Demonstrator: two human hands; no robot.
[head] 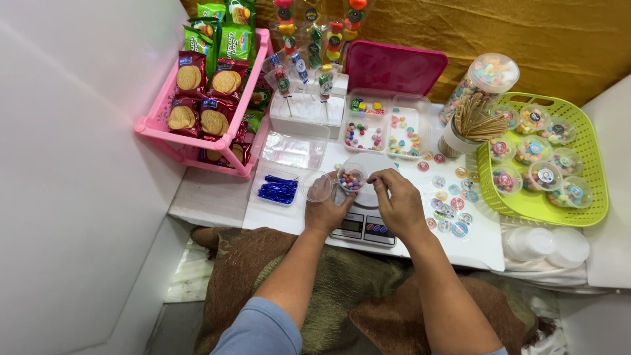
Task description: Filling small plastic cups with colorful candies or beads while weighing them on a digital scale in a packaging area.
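Note:
My left hand (pixel 327 209) grips a small clear round cup (pixel 351 178) filled with coloured candies, held over the white kitchen scale (pixel 363 227). A clear lid (pixel 317 187) sits just left of the cup, by my left fingers. My right hand (pixel 397 202) hovers beside the cup with fingertips pinched together close to its rim; whether it holds a candy is too small to tell. A divided clear tray of coloured candies (pixel 384 131) lies just beyond the scale.
A pink rack of biscuit packets (pixel 202 105) stands at the left. A green basket (pixel 591 190) of filled cups sits at the right, beside a skewer holder (pixel 470 125) and candy jar (pixel 483 79). Round stickers (pixel 450 204), blue twist ties (pixel 278 190) and spare lids (pixel 549 244) lie around.

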